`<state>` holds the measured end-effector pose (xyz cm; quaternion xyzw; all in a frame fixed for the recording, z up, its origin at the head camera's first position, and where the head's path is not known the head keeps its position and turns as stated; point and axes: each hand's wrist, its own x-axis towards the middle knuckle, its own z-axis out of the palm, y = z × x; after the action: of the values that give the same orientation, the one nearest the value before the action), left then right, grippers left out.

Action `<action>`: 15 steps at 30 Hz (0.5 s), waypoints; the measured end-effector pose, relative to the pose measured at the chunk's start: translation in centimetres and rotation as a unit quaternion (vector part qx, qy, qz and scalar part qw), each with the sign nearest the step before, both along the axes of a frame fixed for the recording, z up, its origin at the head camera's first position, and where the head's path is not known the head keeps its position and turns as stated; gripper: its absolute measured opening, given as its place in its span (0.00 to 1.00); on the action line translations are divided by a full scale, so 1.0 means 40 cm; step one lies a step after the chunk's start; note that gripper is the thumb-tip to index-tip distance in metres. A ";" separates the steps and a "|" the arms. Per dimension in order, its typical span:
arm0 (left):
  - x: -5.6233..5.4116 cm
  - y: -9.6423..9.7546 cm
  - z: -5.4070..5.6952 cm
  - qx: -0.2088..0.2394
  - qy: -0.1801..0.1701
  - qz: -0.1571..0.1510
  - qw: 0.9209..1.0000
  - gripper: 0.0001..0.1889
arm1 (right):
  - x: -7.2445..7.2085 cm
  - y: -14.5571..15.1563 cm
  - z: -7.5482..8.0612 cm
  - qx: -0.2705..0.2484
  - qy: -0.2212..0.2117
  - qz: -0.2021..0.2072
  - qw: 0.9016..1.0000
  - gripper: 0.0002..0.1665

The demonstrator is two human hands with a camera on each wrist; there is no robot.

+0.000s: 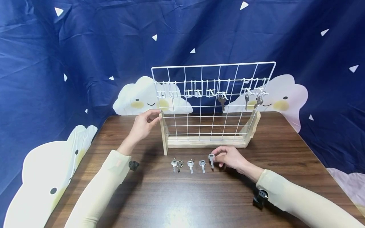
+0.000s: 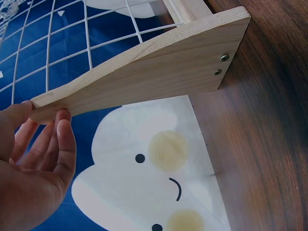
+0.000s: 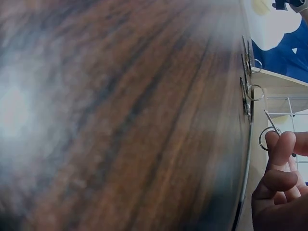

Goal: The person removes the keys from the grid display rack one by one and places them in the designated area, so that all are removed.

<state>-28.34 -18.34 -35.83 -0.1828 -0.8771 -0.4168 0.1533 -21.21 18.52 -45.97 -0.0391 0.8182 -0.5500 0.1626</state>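
A white wire grid rack (image 1: 199,116) stands on wooden feet at the back of the table. My left hand (image 1: 144,125) grips the upper end of its left wooden side panel (image 2: 144,72); in the left wrist view the thumb lies on one face and the fingers on the other. In front of the rack my right hand (image 1: 232,158) pinches a silver key (image 1: 211,160) just off the table. That key's ring (image 3: 261,139) shows beside the fingertips in the right wrist view. Several other keys (image 1: 202,165) lie in a row to its left.
White hooks (image 1: 198,92) line the upper part of the grid. Keys hang at its right side, one (image 1: 221,102) near the middle and two (image 1: 246,102) farther right. Behind the brown wooden table (image 1: 171,196) hangs a blue cloth (image 1: 114,47) with clouds.
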 end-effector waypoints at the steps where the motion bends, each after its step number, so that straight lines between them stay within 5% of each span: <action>1: -0.001 0.000 -0.001 0.000 0.000 0.000 1.000 0.17 | 0.000 -0.001 -0.002 0.002 -0.001 0.003 1.000 0.19; 15: 0.002 0.000 -0.001 0.002 0.002 0.000 1.000 0.17 | 0.005 -0.008 -0.030 0.007 0.024 0.039 0.999 0.16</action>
<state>-28.26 -18.34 -35.89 -0.1830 -0.8759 -0.4185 0.1555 -21.00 18.21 -47.18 -0.0830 0.8236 -0.5364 0.1644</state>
